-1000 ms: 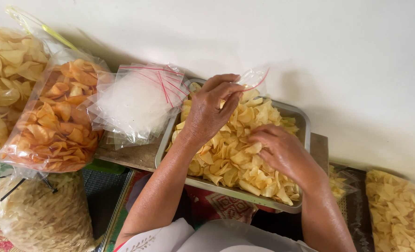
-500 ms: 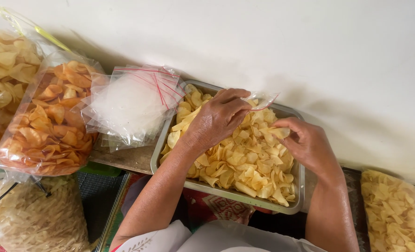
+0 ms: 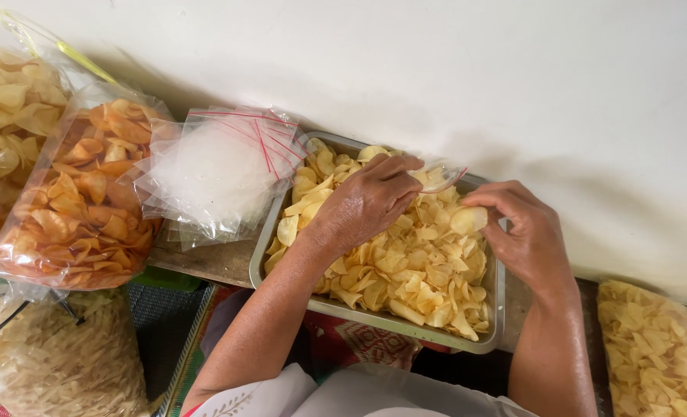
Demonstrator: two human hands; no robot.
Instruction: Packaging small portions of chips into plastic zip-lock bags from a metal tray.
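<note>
Here, a rectangular metal tray (image 3: 260, 255) holds pale, curled, brittle-looking chips (image 3: 405, 270). The left hand (image 3: 367, 202) pinches a thin clear bag (image 3: 442, 177) at the far rim; the right hand (image 3: 525, 232) grips one round chip (image 3: 468, 220). Left: a stack of flat clear zip bags (image 3: 212, 174), a bag of orange chips (image 3: 77, 201).

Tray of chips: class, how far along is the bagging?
Done: none visibly, apart from big filled bags like the orange chip bag. In hand: left hand holds a small clear bag; right hand pinches a chip. Left: the metal tray remains heaped; empty bags wait.
</note>
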